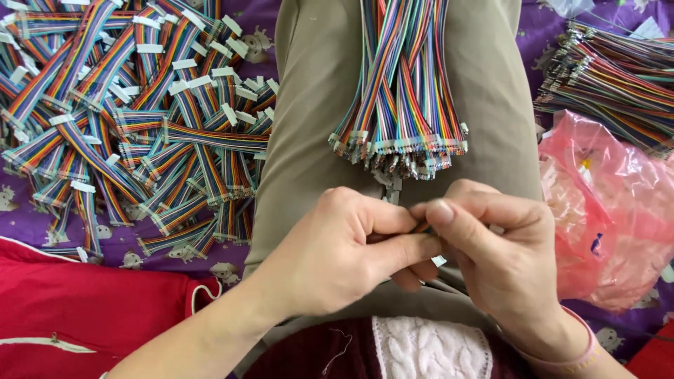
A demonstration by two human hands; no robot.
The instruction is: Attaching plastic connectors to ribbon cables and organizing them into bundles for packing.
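My left hand [344, 249] and my right hand [491, 245] meet over my lap, fingertips pinched together on a small wire piece, mostly hidden between the fingers. Just beyond them a bundle of rainbow ribbon cables [404, 91] lies along my khaki trouser leg [316, 105], its cut ends with small connectors pointing toward my hands. A few loose white connectors [390, 186] lie between the bundle's end and my fingers.
A large pile of rainbow cables with white connectors [140, 119] covers the purple cloth at left. Another stack of coloured cables [618, 77] lies at upper right, above a pink plastic bag [618, 210]. Red fabric [77, 316] sits at lower left.
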